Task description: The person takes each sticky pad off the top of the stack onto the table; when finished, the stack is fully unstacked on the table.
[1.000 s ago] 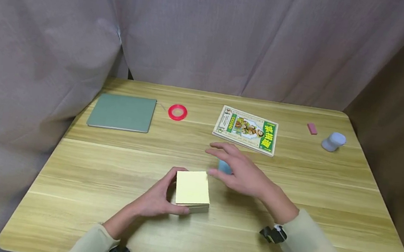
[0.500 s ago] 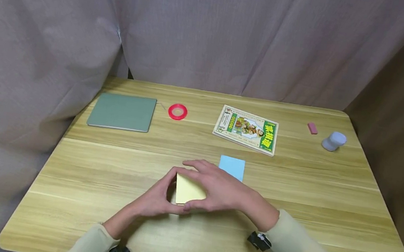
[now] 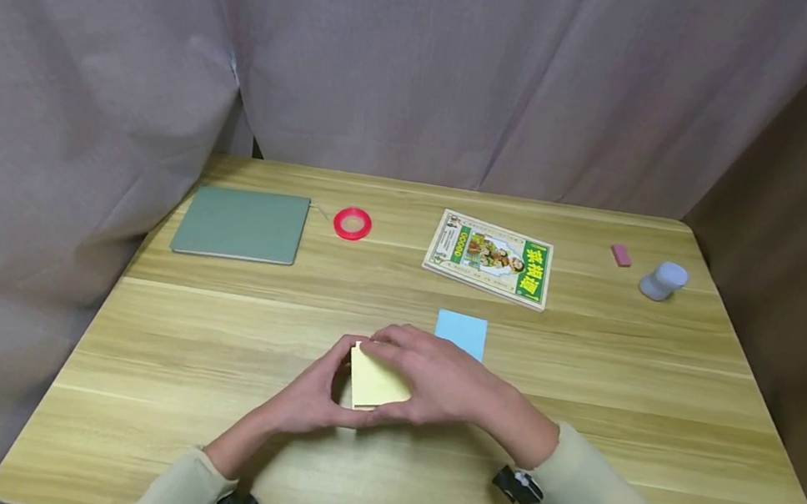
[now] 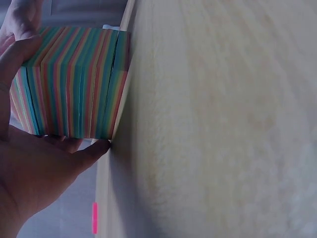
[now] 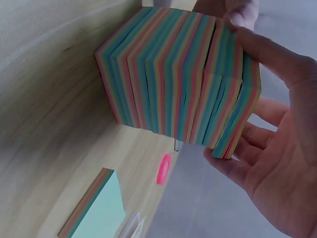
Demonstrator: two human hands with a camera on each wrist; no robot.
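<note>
A tall stack of sticky note pads (image 3: 374, 381) stands on the table between both hands, pale yellow on top. Striped layers of pink, yellow, green and blue show on its sides (image 4: 74, 89) in the left wrist view, slightly uneven. My left hand (image 3: 306, 396) grips the stack from the left, fingers behind and thumb in front. From the right, my right hand (image 3: 451, 386) holds its upper part, the thumb (image 5: 272, 57) on one side and fingers on the other. Both thumbs meet at the front. A light blue sticky note pad (image 3: 465, 332) lies just behind the right hand.
Farther back on the wooden table (image 3: 233, 466) lie a green notebook (image 3: 241, 224), a red tape roll (image 3: 351, 224) and an illustrated book (image 3: 489, 258). A pink eraser (image 3: 621, 255) and a small pale waisted object (image 3: 663, 281) are at the right. Curtains (image 3: 396, 66) enclose the back.
My right hand has come left and down from near the blue pad, uncovering it, and now grips the stack's upper part. My left hand keeps its grip in place.
</note>
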